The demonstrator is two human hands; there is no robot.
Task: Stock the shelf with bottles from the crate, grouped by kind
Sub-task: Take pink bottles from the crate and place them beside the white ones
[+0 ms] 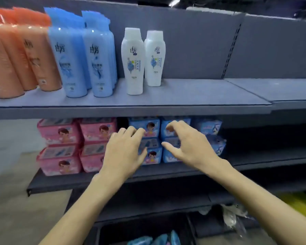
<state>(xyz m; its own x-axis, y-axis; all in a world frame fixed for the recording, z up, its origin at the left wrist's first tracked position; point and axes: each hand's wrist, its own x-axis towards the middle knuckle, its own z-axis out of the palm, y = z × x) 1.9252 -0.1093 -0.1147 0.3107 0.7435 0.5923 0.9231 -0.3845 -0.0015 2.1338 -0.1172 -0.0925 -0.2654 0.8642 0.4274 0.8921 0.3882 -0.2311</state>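
Across the upper half of the frame runs the grey shelf (pixel 192 96), bottles standing upright on it grouped by colour. Orange bottles (pixel 24 55) at upper left, blurred. Blue bottles (pixel 88 59) just right of them, two front ones with more behind. Right of those, two white bottles (pixel 143 59) side by side, the left one nearer the shelf edge, the right one set further back. Rest of the shelf to the right of the white pair is bare board.

Centre of frame: both hands held out in front of the lower shelf (pixel 166 172), below the edge of the bottle shelf. Left hand (pixel 125 149) palm down, fingers loosely spread and slightly curled, holding nothing. Right hand (pixel 185 140) also empty, fingers bent, thumb out toward the left hand. Hands near each other, not touching. Can't tell whether either touches the packs behind.

Lower shelf carries stacked pink packs (pixel 63 145) at left and blue packs (pixel 168 135) at centre, partly hidden by the hands.

Bottom centre: dark crate (pixel 104 232), only its top part in view, blue bottles' caps (pixel 155 239) showing inside. Clear plastic wrap (pixel 231 216) lies to its right, something yellow (pixel 297 204) at lower right, blurred.
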